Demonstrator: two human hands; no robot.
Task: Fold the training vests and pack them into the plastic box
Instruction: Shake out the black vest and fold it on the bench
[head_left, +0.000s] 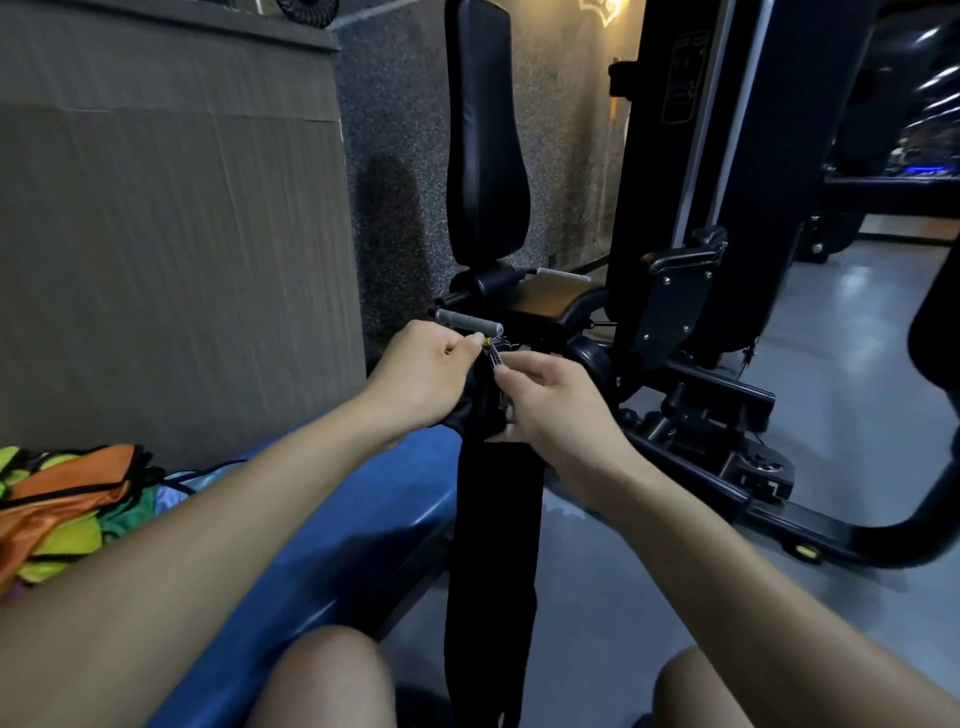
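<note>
A black vest (493, 525) hangs down in a long narrow strip from both my hands, in front of my knees. My left hand (421, 376) grips its top edge with curled fingers, thumb and forefinger pinching a small yellow-tipped bit. My right hand (550, 402) pinches the same top edge just to the right and holds the cloth lower down. A heap of orange, yellow and green vests (62, 506) lies at the far left on the blue bench (332, 540). No plastic box is in view.
A black gym machine with an upright padded back (485, 130) and grey handle (467, 321) stands straight ahead. Its base frame (727, 467) runs along the grey floor at the right. A brown wall panel (166, 234) closes the left side.
</note>
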